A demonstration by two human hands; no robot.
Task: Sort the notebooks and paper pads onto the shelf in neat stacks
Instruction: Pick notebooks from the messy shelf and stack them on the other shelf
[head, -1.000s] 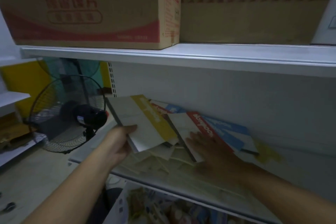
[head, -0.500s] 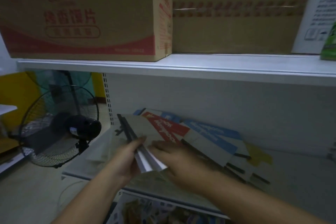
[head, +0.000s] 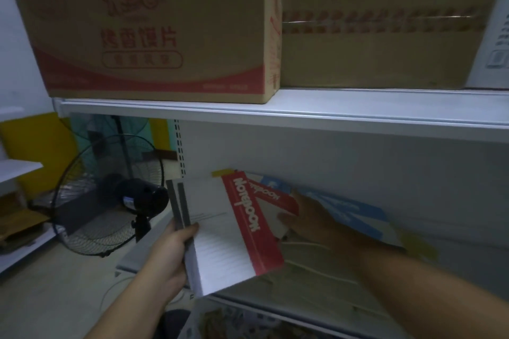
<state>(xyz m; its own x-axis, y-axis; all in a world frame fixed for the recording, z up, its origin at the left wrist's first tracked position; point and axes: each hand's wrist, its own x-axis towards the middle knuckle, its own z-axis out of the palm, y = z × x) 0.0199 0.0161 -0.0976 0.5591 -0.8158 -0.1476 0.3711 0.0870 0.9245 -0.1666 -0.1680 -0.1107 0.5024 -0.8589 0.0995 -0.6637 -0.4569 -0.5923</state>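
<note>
Notebooks lie fanned across the middle shelf (head: 316, 281), at least four by count, though the dim pile beneath them blurs together. Largest in view are two cardboard boxes on the upper shelf (head: 275, 111): the left box (head: 154, 27) carries red Chinese characters and a red band along its base, and the plain box (head: 385, 25) beside it is crossed by a strip of red-printed tape. A black fan (head: 110, 195) stands on the floor to the left of the shelving. The left hand (head: 170, 253) has its grip clamped on the dark spine edge of a red-banded notebook (head: 228, 231), held tilted over the shelf's front edge; its white cover shows ruled lines and its red band reads "Notebook". The right hand (head: 308, 217) lies flat, fingers spread, on a second red notebook (head: 272, 201) just behind. Two blue-banded notebooks (head: 355, 212) overlap to the right, against the back wall.
</note>
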